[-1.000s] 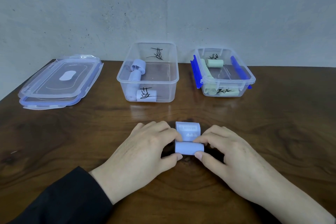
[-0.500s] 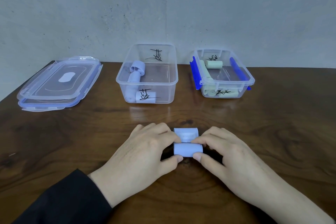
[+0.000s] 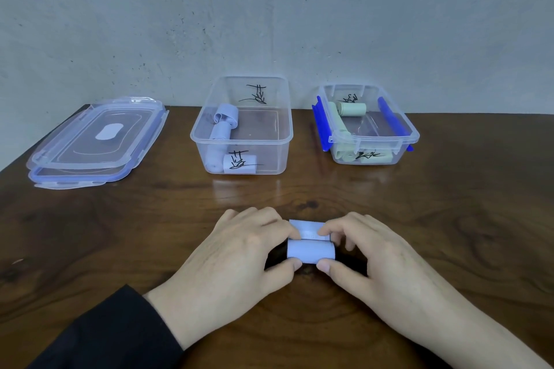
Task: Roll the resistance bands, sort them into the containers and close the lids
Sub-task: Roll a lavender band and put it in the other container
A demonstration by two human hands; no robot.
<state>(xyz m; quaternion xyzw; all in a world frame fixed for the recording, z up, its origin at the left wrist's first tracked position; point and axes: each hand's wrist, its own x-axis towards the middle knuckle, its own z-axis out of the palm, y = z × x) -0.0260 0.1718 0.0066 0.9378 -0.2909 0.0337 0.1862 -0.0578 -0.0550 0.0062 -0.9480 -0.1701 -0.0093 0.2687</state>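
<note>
A pale blue resistance band (image 3: 310,252) lies on the wooden table in front of me, mostly rolled, with a short flat tail at its far side. My left hand (image 3: 239,260) grips the roll's left end and my right hand (image 3: 380,263) grips its right end, fingers over the tail. Behind stands an open clear container (image 3: 209,141) holding rolled pale blue bands (image 3: 223,126). To its right is a smaller open container (image 3: 401,136) with blue clips holding pale green rolled bands (image 3: 352,109).
Two clear lids with blue rims (image 3: 96,141) lie stacked at the table's far left, near the table's left edge. A grey wall rises right behind the containers. Bare wood lies between my hands and the containers.
The flat tail of the blue band has grown shorter as the roll moved away from me under both hands.
</note>
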